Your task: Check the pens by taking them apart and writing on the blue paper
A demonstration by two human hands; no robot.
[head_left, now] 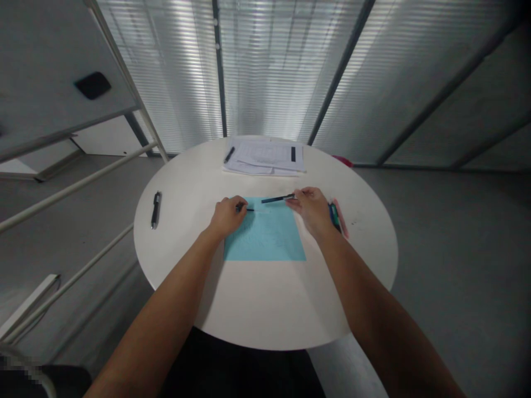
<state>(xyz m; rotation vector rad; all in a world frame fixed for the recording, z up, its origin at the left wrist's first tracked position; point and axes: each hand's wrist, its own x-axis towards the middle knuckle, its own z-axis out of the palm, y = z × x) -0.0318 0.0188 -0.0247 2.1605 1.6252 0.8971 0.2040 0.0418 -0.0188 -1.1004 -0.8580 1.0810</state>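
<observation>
My left hand [229, 214] is closed over the left edge of a light blue sheet of paper [265, 240]. Between its fingers is a small dark pen-like piece [250, 209], whose thin end points right; most of it is hidden, so I cannot tell whether it is a pen or a cap. At the sheet's upper right, my right hand [309, 207] pinches a dark pen [276, 199], its long end pointing left toward the left hand. The two pieces are apart. Faint marks show on the blue sheet.
On the round white table [265, 304], a black pen [155, 210] lies at the left. A stack of printed papers [265, 157] is at the far edge. Beside my right wrist rests a pink case [341, 218] with a green marker [334, 214]. A metal-framed whiteboard [50, 61] stands at left.
</observation>
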